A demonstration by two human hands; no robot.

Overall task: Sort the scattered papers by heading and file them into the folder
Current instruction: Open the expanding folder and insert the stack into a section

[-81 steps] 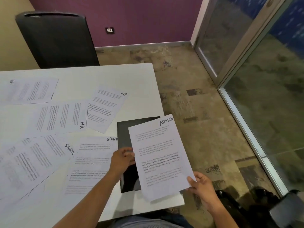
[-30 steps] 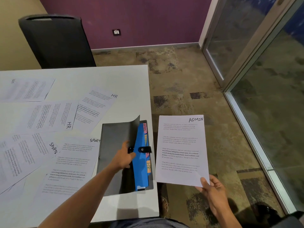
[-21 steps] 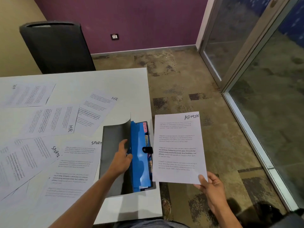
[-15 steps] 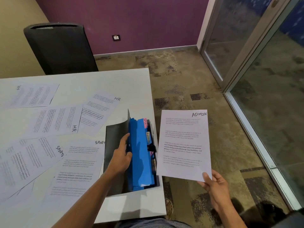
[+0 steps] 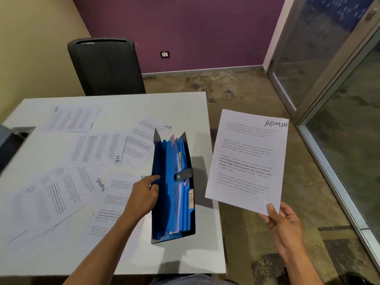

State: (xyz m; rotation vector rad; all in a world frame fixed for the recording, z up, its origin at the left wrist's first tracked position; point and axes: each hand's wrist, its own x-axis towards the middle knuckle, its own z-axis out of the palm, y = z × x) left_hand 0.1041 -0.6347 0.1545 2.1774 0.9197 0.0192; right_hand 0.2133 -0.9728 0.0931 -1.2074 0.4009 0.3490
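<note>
A: Item one?
B: Expanding folder (image 5: 171,194), black covers, blue pockets, standing open near the table's (image 5: 174,262) right edge; an "HR" tab shows. Left hand (image 5: 144,195) grips its left cover.
A: Item two?
B: "ADMIN" sheet (image 5: 246,159), held off the table to the folder's right, its near corner pinched by the right hand (image 5: 284,227).
A: Remainder?
B: HR sheets (image 5: 98,149) and SPORTS sheets (image 5: 59,194) scattered left; black chair (image 5: 107,64) far side.

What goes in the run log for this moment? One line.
step: file ADMIN sheet | left hand: holds expanding folder open | right hand: pinches sheet | filed: not yet
</note>
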